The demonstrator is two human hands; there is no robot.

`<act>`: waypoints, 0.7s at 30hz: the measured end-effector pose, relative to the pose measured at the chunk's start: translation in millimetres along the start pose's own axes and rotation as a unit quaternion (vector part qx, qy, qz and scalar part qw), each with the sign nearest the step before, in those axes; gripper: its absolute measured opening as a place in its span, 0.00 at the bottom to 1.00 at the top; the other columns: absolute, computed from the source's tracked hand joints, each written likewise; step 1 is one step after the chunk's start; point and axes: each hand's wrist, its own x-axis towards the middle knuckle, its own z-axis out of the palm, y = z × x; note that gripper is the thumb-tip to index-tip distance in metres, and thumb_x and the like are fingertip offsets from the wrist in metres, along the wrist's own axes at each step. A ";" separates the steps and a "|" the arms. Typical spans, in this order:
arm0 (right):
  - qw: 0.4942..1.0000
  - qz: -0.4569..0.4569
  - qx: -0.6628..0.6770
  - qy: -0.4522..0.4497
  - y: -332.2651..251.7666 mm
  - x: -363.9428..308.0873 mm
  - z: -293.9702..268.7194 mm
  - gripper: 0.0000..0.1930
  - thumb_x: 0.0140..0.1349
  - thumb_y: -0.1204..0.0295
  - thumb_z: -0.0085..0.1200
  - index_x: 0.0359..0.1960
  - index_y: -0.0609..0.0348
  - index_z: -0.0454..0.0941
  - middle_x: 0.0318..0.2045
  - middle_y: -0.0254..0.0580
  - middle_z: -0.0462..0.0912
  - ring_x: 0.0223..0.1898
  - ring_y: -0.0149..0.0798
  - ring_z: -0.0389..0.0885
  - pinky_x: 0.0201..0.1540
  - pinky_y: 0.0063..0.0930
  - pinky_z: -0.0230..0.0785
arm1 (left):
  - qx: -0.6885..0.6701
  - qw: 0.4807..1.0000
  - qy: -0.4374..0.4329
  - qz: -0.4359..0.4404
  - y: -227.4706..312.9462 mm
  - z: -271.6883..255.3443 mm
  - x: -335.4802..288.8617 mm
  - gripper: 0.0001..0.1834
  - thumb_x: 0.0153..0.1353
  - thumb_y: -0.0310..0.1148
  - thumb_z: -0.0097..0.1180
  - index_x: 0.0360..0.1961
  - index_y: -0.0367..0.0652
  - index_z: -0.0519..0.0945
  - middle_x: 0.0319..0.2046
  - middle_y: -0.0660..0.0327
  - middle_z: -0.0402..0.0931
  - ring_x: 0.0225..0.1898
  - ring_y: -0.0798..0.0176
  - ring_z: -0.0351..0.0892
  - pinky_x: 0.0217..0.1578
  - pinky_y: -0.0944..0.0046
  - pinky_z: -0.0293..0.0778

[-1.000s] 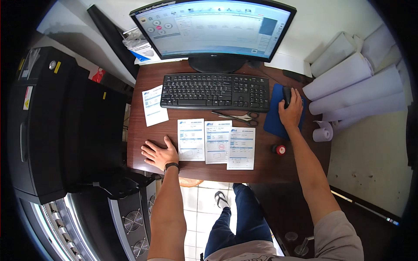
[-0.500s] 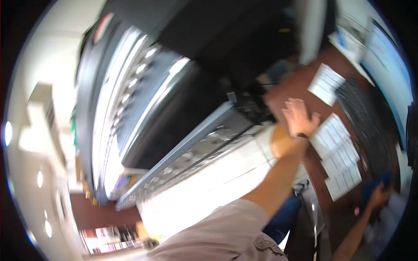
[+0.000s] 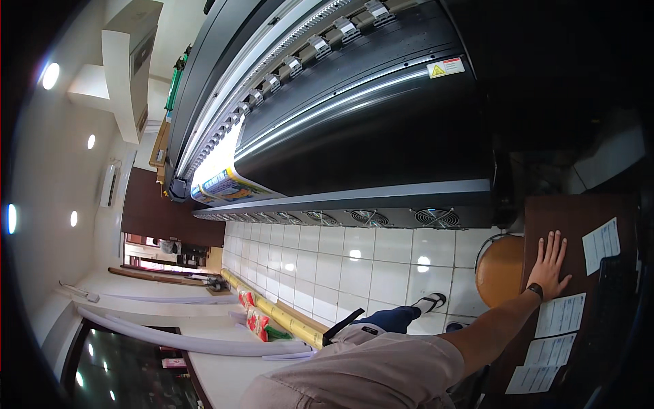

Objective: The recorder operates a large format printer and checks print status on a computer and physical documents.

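My left hand [image 3: 549, 264] lies flat on the dark brown desk [image 3: 541, 218], fingers spread and thumb apart, with nothing in it. A dark band [image 3: 536, 292] circles its wrist. Beside the fingers lies a paper form [image 3: 601, 247], and several more overlap below the wrist, among them one sheet [image 3: 560, 315]. A black keyboard [image 3: 616, 290], dim near the rim, sits past the papers. My right hand is out of view.
A large wide-format printer [image 3: 368, 136] fills the upper middle, a printed sheet [image 3: 228, 187] at its far end and fans [image 3: 368, 217] along its edge. A round brown stool [image 3: 499, 271] stands against the desk. Yellow tube [image 3: 286, 319] and red packets [image 3: 257, 322] lie beyond the tiled floor [image 3: 354, 273].
My view has swung, bringing more printer and floor into sight. The left hand stays on the desk. A hand seen at the lower right, with the screen, has left the view.
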 end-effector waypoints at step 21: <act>0.999 0.020 -0.035 -0.002 16.8 2.8 12.0 0.34 0.57 0.66 0.59 0.65 0.64 0.66 0.64 0.58 0.69 0.66 0.57 0.66 0.70 0.46 0.56 | 0.227 0.958 0.168 0.053 -7.6 52.0 16.3 0.49 0.64 0.67 0.40 0.73 0.37 0.56 0.73 0.40 0.50 0.75 0.39 0.44 0.71 0.36 0.39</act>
